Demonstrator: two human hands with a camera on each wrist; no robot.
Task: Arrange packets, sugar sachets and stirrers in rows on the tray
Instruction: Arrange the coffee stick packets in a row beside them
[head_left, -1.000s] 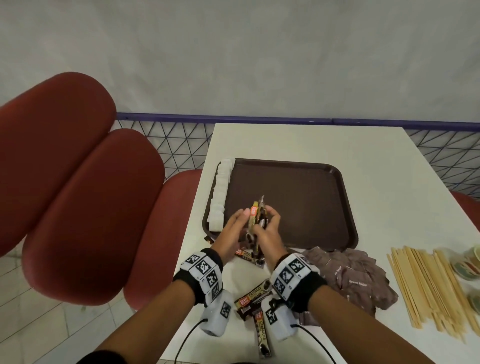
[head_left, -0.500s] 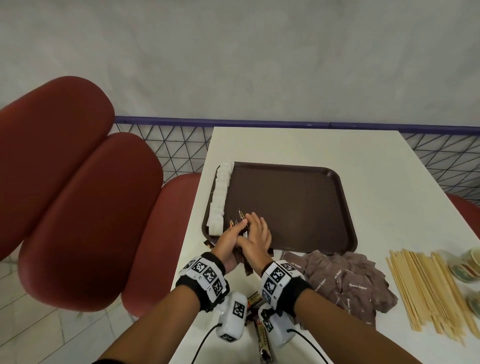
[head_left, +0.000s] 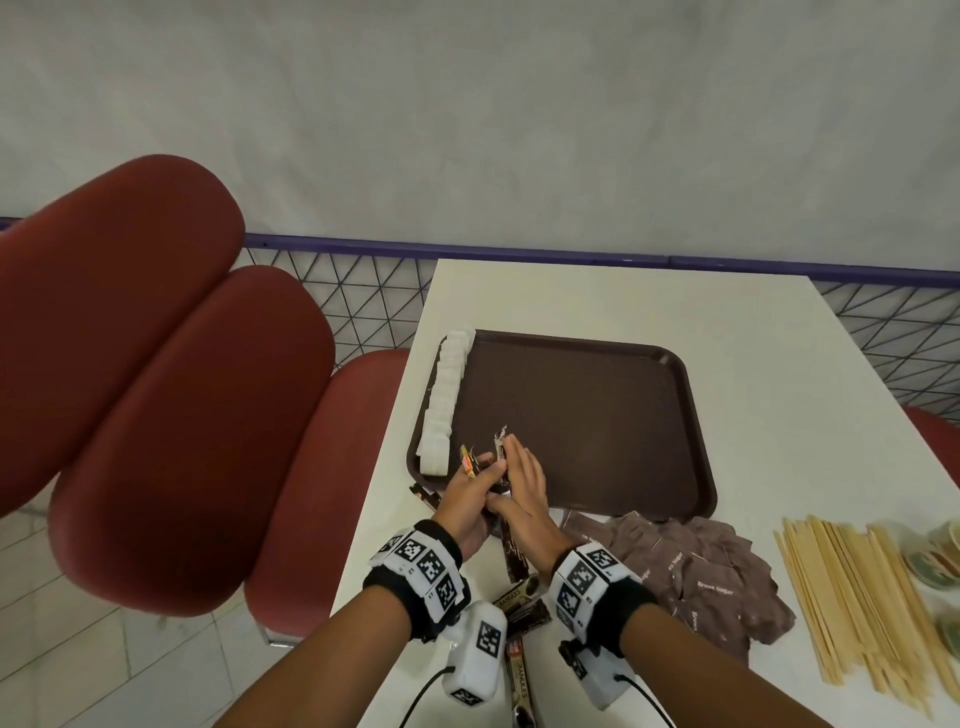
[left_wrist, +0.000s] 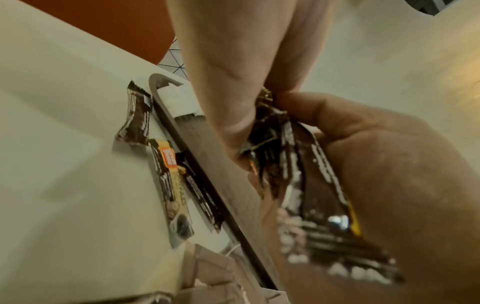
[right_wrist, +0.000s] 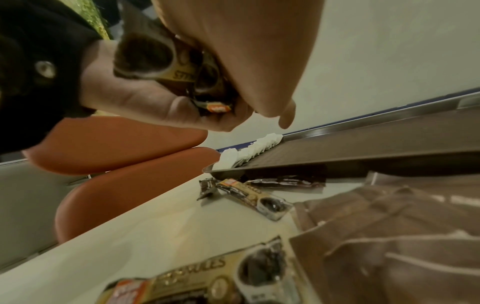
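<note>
A brown tray (head_left: 597, 415) lies on the white table, with a row of white sugar sachets (head_left: 441, 405) along its left edge. Over the tray's near-left corner my left hand (head_left: 483, 470) grips a bundle of coffee stick packets (head_left: 500, 447). My right hand (head_left: 519, 473) lies flat against the bundle with straight fingers. The left wrist view shows the bundle (left_wrist: 298, 164) in my left palm (left_wrist: 402, 185). In the right wrist view the bundle (right_wrist: 182, 67) sits between both hands. Wooden stirrers (head_left: 857, 597) lie at the right.
Loose coffee packets (head_left: 514, 556) lie on the table by my wrists, just off the tray's near rim (left_wrist: 182, 139). A heap of brown sugar sachets (head_left: 691, 577) sits right of them. Small cups (head_left: 935, 556) stand at the far right. Red chairs (head_left: 182, 415) flank the table's left edge.
Both hands came down with the packet bundle, from upright above the tray to low over its near-left corner. My right hand has flattened against the bundle.
</note>
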